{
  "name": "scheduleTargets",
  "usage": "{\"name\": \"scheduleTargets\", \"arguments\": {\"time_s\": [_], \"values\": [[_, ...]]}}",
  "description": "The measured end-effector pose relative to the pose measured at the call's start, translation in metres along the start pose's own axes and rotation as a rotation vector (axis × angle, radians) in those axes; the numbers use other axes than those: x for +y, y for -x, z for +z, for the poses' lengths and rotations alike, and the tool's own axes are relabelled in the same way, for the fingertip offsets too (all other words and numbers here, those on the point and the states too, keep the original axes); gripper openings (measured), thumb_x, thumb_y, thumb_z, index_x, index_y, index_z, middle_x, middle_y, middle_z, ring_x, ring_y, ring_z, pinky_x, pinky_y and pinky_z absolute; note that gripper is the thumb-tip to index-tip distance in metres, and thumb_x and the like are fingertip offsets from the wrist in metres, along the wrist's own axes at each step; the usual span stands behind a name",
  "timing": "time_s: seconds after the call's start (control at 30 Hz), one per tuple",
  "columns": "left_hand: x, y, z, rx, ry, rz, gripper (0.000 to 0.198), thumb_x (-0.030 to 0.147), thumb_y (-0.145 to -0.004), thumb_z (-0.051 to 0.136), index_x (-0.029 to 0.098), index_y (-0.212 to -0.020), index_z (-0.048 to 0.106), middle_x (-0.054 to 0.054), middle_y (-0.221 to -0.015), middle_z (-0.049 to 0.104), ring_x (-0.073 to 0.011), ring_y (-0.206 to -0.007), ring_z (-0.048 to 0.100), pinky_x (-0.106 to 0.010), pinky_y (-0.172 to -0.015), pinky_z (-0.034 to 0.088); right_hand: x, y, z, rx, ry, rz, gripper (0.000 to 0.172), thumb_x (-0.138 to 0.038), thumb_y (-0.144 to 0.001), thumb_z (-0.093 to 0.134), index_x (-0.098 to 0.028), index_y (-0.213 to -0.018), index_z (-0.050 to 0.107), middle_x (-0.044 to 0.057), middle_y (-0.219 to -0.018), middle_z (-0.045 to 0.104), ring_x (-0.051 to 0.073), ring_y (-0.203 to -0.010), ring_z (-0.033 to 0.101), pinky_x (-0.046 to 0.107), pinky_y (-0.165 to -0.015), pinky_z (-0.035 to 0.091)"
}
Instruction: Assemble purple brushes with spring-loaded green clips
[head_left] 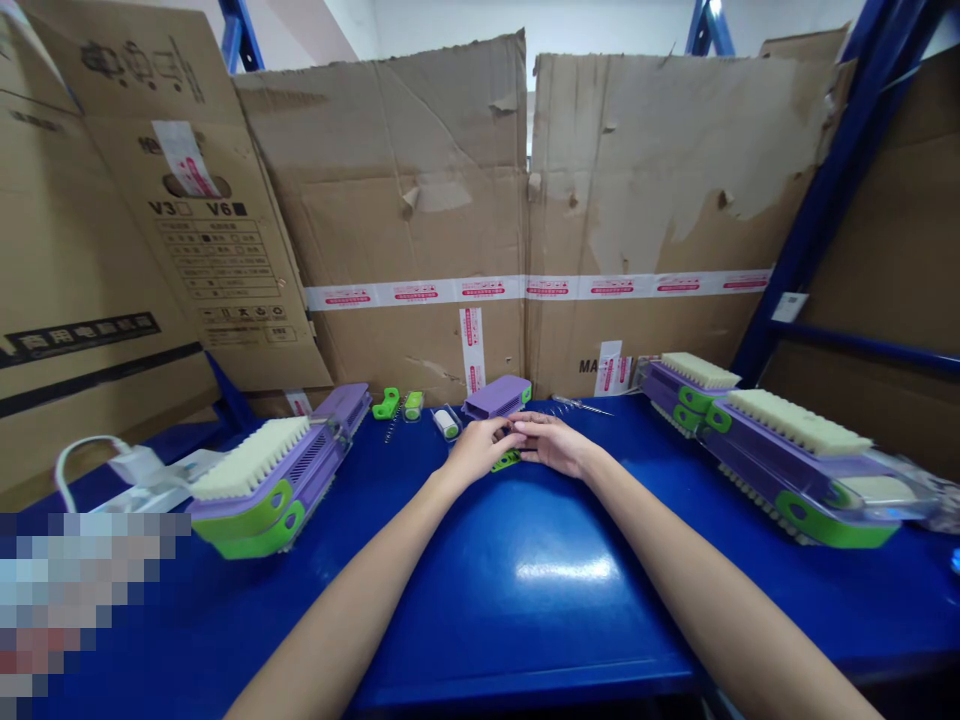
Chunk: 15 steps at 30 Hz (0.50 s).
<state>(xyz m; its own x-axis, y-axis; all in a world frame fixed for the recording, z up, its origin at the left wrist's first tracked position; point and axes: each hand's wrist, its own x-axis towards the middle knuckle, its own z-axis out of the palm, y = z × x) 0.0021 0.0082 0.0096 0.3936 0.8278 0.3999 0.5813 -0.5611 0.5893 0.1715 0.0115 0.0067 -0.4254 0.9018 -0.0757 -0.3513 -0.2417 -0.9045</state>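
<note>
My left hand [478,449] and my right hand [556,444] meet over the middle of the table, fingertips pinched together. Whatever lies between them is too small and covered to name. Just under the fingers a bright green part [507,460] shows, mostly hidden by the hands. Right behind them lies a purple plastic casing [496,397] with a green end. To the left of my left hand are a white piece with a green end [445,424], a small green and clear part [413,405], a green bracket [386,404] and a thin dark spring [391,430].
Purple-and-green brushes with cream bristles stand stacked at left [255,460] and right [799,422]. A thin screwdriver-like tool [585,406] lies behind my right hand. A white plug [141,466] with a cable is at far left. Cardboard sheets [405,230] wall the blue table's [555,640] back.
</note>
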Motion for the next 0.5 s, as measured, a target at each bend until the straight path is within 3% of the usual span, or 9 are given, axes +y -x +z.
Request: {"name": "scheduleTargets", "arguments": {"time_s": [0.1, 0.23, 0.37, 0.5], "values": [[0.005, 0.003, -0.006, -0.039, -0.269, -0.006, 0.039, 0.052, -0.084, 0.05, 0.018, -0.092, 0.068, -0.005, -0.078, 0.069, -0.018, -0.07, 0.062, -0.024, -0.063, 0.041, 0.003, -0.004, 0.0, 0.04, -0.006, -0.018, 0.015, -0.017, -0.073, 0.068, -0.018, -0.088, 0.064, 0.001, -0.075, 0.068, 0.012, -0.066, 0.063, 0.025, -0.063, 0.049], [0.011, 0.004, -0.015, -0.207, -0.526, -0.024, 0.044, 0.06, -0.072, 0.06, 0.016, -0.08, 0.065, -0.008, -0.078, 0.068, -0.0241, -0.074, 0.064, -0.027, -0.062, 0.04, 0.0, -0.008, -0.005, 0.141, -0.041, -0.047, 0.013, -0.018, -0.075, 0.066, -0.018, -0.088, 0.063, 0.002, -0.075, 0.069, 0.01, -0.063, 0.062, 0.023, -0.06, 0.048], [0.008, 0.003, -0.016, -0.306, -0.489, -0.103, 0.036, 0.053, -0.073, 0.063, 0.018, -0.079, 0.061, -0.006, -0.075, 0.066, -0.0222, -0.071, 0.063, -0.026, -0.059, 0.038, -0.003, -0.007, -0.006, 0.164, -0.05, -0.055, 0.011, -0.02, -0.078, 0.064, -0.018, -0.089, 0.063, 0.002, -0.075, 0.069, 0.01, -0.064, 0.062, 0.023, -0.061, 0.048], [-0.003, 0.0, -0.012, -0.244, -0.36, -0.127, 0.034, 0.045, -0.069, 0.068, 0.019, -0.087, 0.057, -0.002, -0.074, 0.065, -0.0203, -0.072, 0.063, -0.024, -0.058, 0.038, -0.003, -0.007, -0.004, 0.155, -0.036, -0.053, 0.013, -0.02, -0.077, 0.066, -0.019, -0.09, 0.063, 0.002, -0.077, 0.069, 0.011, -0.064, 0.062, 0.023, -0.06, 0.048]]}}
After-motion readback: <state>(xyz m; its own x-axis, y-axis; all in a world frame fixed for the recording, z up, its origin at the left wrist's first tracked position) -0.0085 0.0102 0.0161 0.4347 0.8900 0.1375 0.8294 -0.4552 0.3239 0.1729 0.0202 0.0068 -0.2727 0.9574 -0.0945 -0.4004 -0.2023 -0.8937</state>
